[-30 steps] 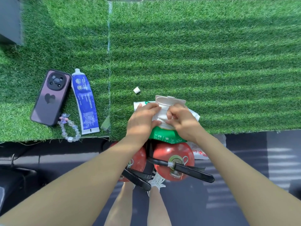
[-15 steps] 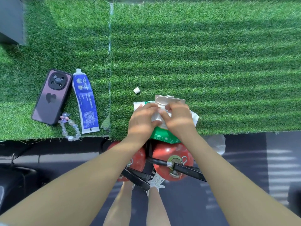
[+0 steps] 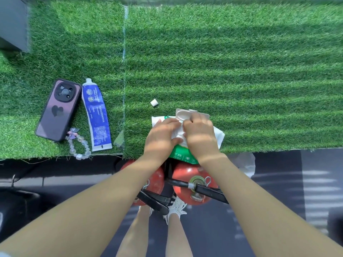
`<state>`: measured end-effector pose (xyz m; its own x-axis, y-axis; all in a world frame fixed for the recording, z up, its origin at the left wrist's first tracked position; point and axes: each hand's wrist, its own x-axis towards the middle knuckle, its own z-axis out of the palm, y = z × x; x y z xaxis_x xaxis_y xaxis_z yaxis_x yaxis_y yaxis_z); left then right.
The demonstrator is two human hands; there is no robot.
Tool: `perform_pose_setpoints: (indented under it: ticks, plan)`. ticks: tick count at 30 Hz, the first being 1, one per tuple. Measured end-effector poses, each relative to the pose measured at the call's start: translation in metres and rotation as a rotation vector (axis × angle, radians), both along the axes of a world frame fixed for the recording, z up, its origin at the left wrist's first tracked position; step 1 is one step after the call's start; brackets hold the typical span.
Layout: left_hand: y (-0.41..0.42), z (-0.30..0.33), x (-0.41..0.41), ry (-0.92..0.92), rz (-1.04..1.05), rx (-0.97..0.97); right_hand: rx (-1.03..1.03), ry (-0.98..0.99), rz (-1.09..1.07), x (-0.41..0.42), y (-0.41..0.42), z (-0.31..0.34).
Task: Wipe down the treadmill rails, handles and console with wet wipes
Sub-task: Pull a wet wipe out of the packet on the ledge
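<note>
Wipes pack [image 3: 185, 155]: green and white, lying on the turf-covered counter [image 3: 232, 71] at its near edge, lid [image 3: 185, 114] flipped open and standing up at the far side.
Left hand [image 3: 161, 139]: palm down on the pack's left half, fingers curled loosely toward the opening — pressing the pack down.
Right hand [image 3: 200, 134]: over the opening, fingers bent and pinching at the white wipe [image 3: 176, 134] showing between both hands.
White bit [image 3: 154, 103]: small, on the turf just beyond the pack.
Tube [image 3: 96, 115]: blue and white, flat on the turf well left.
Phone [image 3: 58, 109]: camera side up, just left of the tube — a bead strap [image 3: 78, 145] at its near end.
Extinguishers [image 3: 193, 182]: two, red, on the floor below the counter edge.
</note>
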<state>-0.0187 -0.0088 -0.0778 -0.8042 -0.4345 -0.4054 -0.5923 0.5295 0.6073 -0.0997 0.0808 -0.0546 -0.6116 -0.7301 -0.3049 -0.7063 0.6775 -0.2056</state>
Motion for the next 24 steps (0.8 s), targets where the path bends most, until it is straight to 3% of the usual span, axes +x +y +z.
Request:
perform_pose_setpoints:
  ticks: [2, 5, 8, 12, 16, 19, 24]
  plan:
    - [0.0, 0.001, -0.001, 0.015, 0.0, 0.004, -0.019, 0.059, 0.024, 0.002, -0.004, 0.0]
    - [0.001, -0.001, -0.001, 0.024, 0.004, 0.011, 0.134, 0.062, 0.048, 0.002, -0.01, 0.003]
    - [0.0, -0.001, 0.0, -0.012, 0.003, 0.006, 0.168, -0.17, -0.095, -0.004, -0.004, -0.001]
    - [-0.001, 0.002, -0.001, -0.041, 0.015, 0.001, -0.319, -0.612, -0.535, -0.013, 0.015, 0.017]
    - [0.002, 0.004, -0.002, -0.008, 0.028, -0.009, -0.36, -0.712, -0.708, -0.015, 0.034, 0.022]
    - [0.006, 0.014, -0.003, 0.113, 0.143, 0.115, -0.437, -0.693, -0.707, -0.012, 0.034, 0.018]
    - [0.01, 0.036, -0.002, 0.191, 0.307, 0.519, -0.543, -0.635, -0.609, -0.006, 0.028, 0.02]
